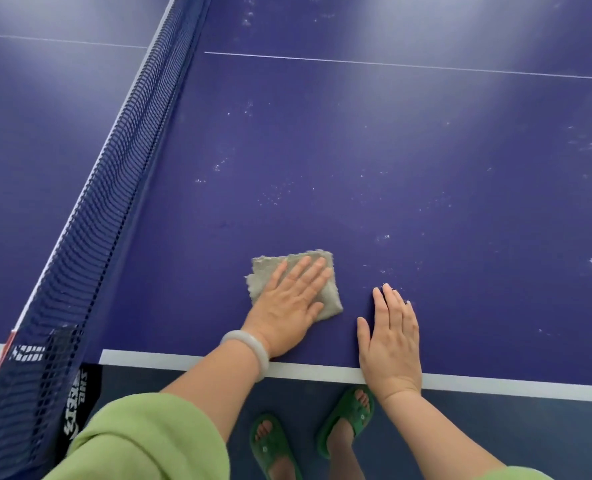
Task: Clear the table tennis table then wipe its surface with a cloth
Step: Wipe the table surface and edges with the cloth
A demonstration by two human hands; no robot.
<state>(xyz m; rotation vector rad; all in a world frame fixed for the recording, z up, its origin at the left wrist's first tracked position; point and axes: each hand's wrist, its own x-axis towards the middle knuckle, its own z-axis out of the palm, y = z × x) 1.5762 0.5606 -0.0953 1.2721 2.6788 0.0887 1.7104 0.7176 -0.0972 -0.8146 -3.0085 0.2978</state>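
A dark blue table tennis table [391, 168] fills most of the view, with white specks and smudges scattered over its surface. Near its front edge lies a folded grey cloth [329, 296]. My left hand [287, 303] presses flat on the cloth with straight fingers. My right hand [391, 341] rests flat on the bare table surface just right of the cloth, its palm over the white edge line [183, 358].
The dark blue net [114, 188] runs from the lower left up to the top centre, with its clamp post at the near left edge. A white centre line [391, 65] crosses the far surface. My feet in green sandals stand on the grey floor [530, 438] below the table edge.
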